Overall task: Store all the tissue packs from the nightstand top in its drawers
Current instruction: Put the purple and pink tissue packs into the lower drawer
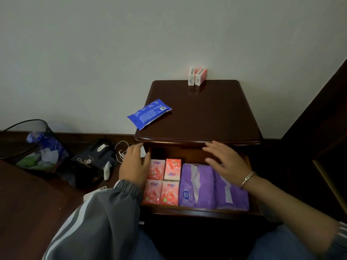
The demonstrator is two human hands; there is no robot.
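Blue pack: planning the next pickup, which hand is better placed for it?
Probably left. The left hand hovers open at the drawer's left side, nearest the blue pack on the nightstand's left edge; the right hand is over the purple packs, farther off.

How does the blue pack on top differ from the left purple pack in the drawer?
Place: the blue pack lies on the nightstand top, overhanging its left edge; the left purple pack sits in the open drawer. Pose: the blue pack is skewed; the purple pack lies square. State: white tissue shows at the purple pack's slot, none on the blue pack. Both are soft packs lying flat.
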